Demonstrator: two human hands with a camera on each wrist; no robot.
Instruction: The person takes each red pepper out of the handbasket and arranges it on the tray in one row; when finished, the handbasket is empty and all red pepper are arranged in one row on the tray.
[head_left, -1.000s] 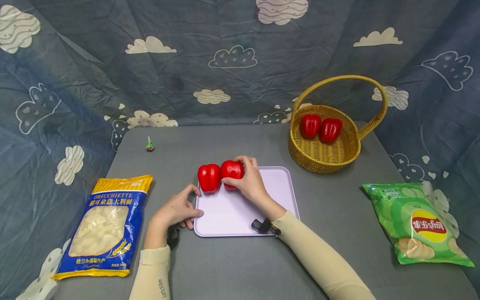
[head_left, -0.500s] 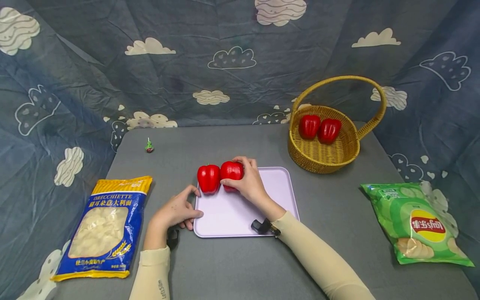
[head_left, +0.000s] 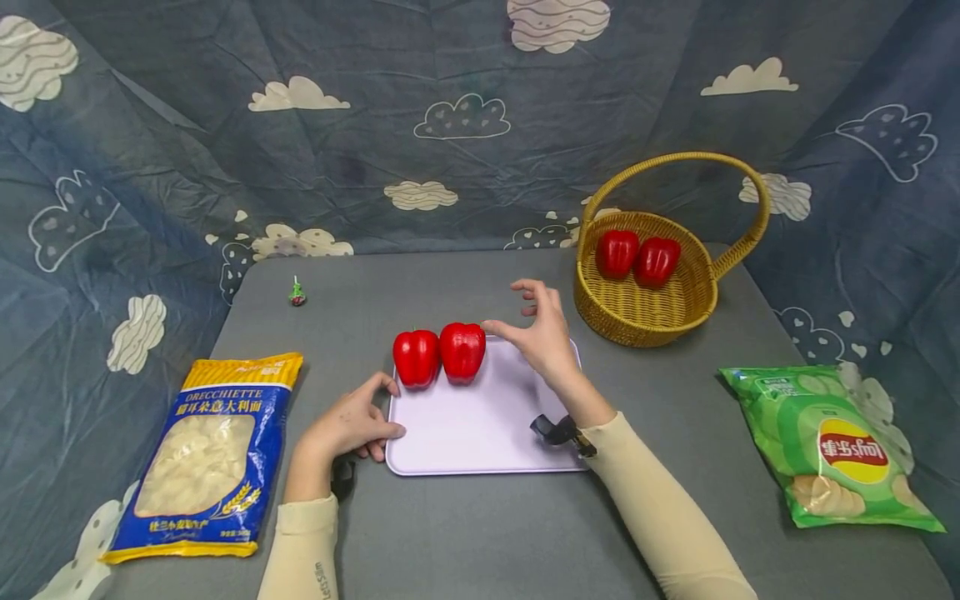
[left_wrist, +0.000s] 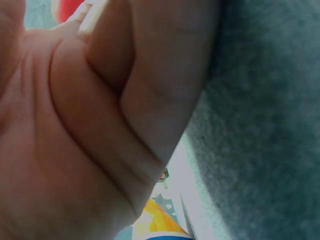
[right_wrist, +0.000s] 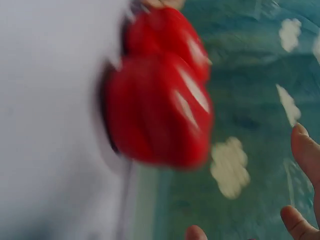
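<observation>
- Lying leftmost on the matte grey bench (head_left: 450, 537), a glossy plastic pasta bag (head_left: 198, 458) in blue and yellow shows lumpy pale pieces through a rounded panel.
- Farther back sits a tiny green ornament (head_left: 297, 292) with a darker base, too small to make out fully.
- Bare beyond a smooth cream sleeve (head_left: 302, 546), the left hand (head_left: 348, 423) holds the left rim of the tray (head_left: 465, 437), its grip curved and clamped on that edge, the thumb lapping over it.
- Flat, smooth and pale lilac, the tray is rectangular, with rounded corners and a thin raised rim.
- At the tray's far left corner stands the left pepper (head_left: 416, 358), upright, shiny red and lobed, with a short stem.
- Just beside it, the right pepper (head_left: 462, 353) is equally glossy, narrowing toward its base; whether the two touch is hard to tell.
- Above the tray's far right part, the right hand (head_left: 546, 333) is near the right pepper, its grip apart, the fingers bent and well separated from the thumb.
- Round, golden and coarsely woven, the basket (head_left: 633, 331) has a tall arched handle and holds two darker red peppers (head_left: 657, 262).
- Rightmost lies a puffy, crinkled green chip bag (head_left: 832, 450), its label upside down.
</observation>
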